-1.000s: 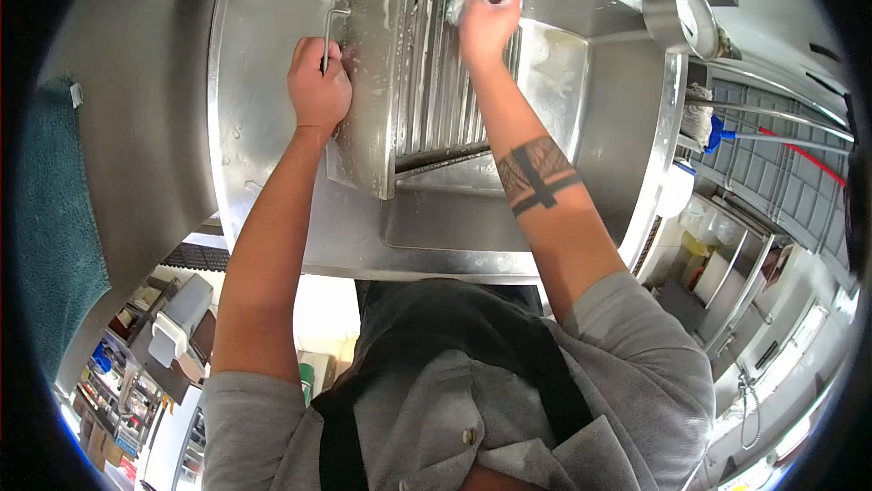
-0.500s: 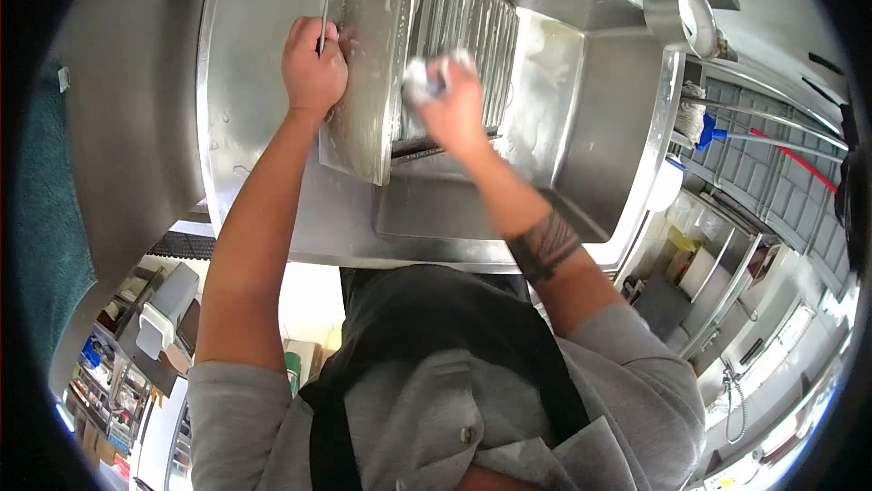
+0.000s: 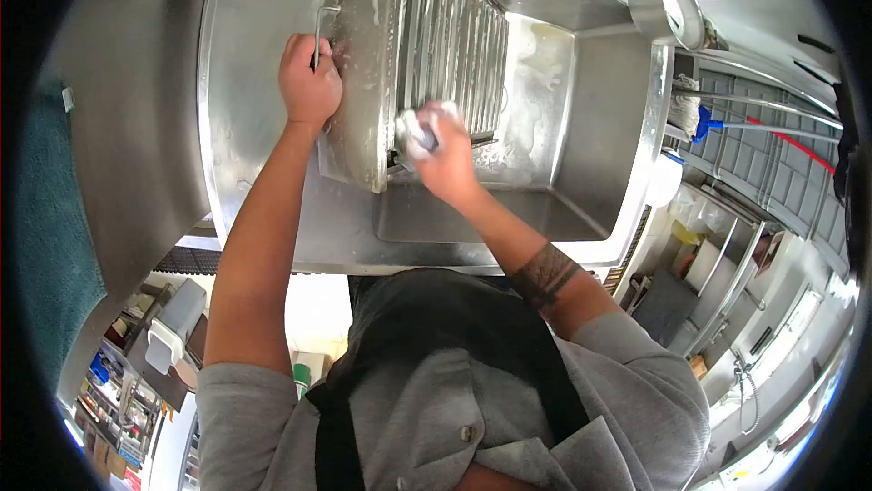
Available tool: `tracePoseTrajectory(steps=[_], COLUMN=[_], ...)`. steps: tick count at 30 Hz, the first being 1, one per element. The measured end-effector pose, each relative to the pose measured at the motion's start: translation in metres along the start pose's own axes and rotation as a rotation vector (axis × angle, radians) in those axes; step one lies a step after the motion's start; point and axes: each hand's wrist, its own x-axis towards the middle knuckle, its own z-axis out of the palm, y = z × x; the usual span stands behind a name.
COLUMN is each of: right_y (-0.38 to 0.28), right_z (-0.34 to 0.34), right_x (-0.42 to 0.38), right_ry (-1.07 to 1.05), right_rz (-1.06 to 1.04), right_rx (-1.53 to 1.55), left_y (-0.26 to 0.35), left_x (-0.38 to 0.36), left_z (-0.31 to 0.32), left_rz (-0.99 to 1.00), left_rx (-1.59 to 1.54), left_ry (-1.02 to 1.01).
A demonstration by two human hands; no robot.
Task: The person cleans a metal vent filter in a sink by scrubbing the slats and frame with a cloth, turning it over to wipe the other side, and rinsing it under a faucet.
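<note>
A baffle-type hood filter, wet and soapy, leans tilted on the edge of the steel sink. Its slatted face is turned toward the basin. My left hand is closed around the wire handle on the filter's frame. My right hand grips a greyish-white scrubbing pad, pressed at the lower part of the slats. Motion blurs the pad, so its exact material does not show.
Suds and water lie on the basin floor. A round metal pan stands by the tap at the upper right. A teal towel hangs at the far left. Mop handles lie beyond the sink's right side.
My right hand has moved down along the slats with the scrubbing pad. My left hand keeps its hold on the handle. The view has shifted slightly.
</note>
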Motion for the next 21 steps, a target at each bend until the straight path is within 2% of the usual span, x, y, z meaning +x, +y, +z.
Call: tracePoseTrajectory(steps=[2, 3, 5, 6, 7, 10, 13, 16, 19, 21], right_y=[-0.014, -0.017, -0.015, -0.010, 0.001, 0.025, 0.052, 0.044, 0.007, 0.009], right_z=[-0.016, -0.015, -0.003, 0.005, 0.018, 0.014, 0.009, -0.001, -0.019, -0.031], right_x=[-0.001, 0.007, 0.032, 0.044, 0.057, 0.125, 0.198, 0.187, 0.103, 0.063], right_ry=[-0.120, -0.104, 0.126, 0.118, 0.168, 0.228, 0.232, 0.026, -0.316, -0.507], right_rz=[0.308, 0.305, 0.006, -0.099, -0.091, -0.216, -0.401, -0.438, -0.359, -0.487], right_rx=[0.170, 0.176, 0.245, -0.003, 0.085, -0.130, -0.210, -0.277, -0.359, -0.264], left_y=[-0.003, -0.004, -0.004, -0.003, -0.001, -0.001, -0.005, -0.002, -0.002, -0.002], left_x=[-0.001, 0.000, -0.001, -0.002, -0.002, 0.003, -0.003, -0.001, 0.000, 0.000], left_z=[0.002, 0.002, 0.001, 0.001, 0.001, 0.002, 0.003, 0.003, 0.002, 0.001], left_rz=[-0.001, 0.015, 0.010, 0.027, 0.028, 0.047, 0.014, -0.001, 0.020, 0.021], left_rx=[0.023, 0.023, -0.019, -0.018, -0.007, 0.000, 0.010, 0.019, 0.000, 0.013], left_ry=[0.005, -0.002, -0.015, -0.028, -0.022, -0.018, -0.043, -0.046, -0.044, -0.059])
